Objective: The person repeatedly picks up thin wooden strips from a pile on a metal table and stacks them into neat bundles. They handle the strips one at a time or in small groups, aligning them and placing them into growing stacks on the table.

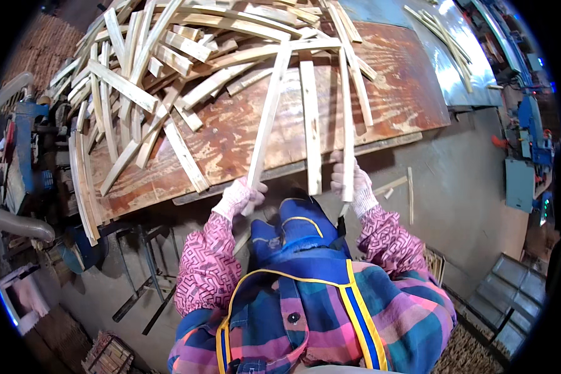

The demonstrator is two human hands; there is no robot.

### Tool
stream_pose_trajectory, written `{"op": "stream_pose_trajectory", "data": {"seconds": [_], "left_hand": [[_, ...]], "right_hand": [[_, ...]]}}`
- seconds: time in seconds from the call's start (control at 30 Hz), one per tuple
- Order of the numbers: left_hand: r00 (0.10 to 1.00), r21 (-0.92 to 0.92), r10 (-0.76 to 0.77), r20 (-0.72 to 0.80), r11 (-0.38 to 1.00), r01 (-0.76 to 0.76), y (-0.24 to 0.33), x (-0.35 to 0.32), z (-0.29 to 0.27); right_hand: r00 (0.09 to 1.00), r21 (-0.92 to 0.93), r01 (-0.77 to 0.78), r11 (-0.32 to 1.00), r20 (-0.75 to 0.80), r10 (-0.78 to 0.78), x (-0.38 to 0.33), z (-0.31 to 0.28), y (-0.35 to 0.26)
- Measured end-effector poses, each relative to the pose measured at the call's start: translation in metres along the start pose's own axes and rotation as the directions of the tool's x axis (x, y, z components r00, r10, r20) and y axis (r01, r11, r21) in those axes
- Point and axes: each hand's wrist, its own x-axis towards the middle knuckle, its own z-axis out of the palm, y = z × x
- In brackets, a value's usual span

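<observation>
Both my hands wear pale gloves, at the near edge of a worn reddish-brown table [393, 75]. My left hand [239, 197] is closed round the near end of a long wood strip [270, 112], which slants away over the table. Closed on a second wood strip [347, 131] is my right hand [350, 177]; that strip runs far across the tabletop. Between them another wood strip [310, 124] lies with its near end jutting past the edge, touched by neither hand. A large heap of wood strips [187, 47] covers the table's far left.
A metal-topped table [461, 62] with several thin strips adjoins at the far right. Blue machinery [25, 149] stands at the left, more blue equipment [527, 143] at the right. Loose strips [410, 193] lie on the floor. A metal stand [146, 268] is below the table's left end.
</observation>
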Motion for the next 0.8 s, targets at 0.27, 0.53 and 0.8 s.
{"op": "stream_pose_trajectory", "data": {"seconds": [0.27,0.53,0.8], "left_hand": [[0.934,-0.718,0.204,0.292,0.692,0.073,-0.066,-0.061,0.077],[0.973,-0.530,0.189,0.133,0.843,-0.091,-0.073,-0.088,0.053],[0.928,-0.465,0.290,0.236,0.872,-0.154,-0.086,-0.075,0.057]], "right_hand": [[0.920,0.376,-0.018,0.926,0.370,-0.133,-0.051,0.001,0.070],[0.989,-0.003,0.130,0.992,-0.073,-0.130,-0.059,0.019,0.089],[0.826,-0.920,-0.391,-0.006,-0.354,0.439,-0.043,0.033,0.173]]}}
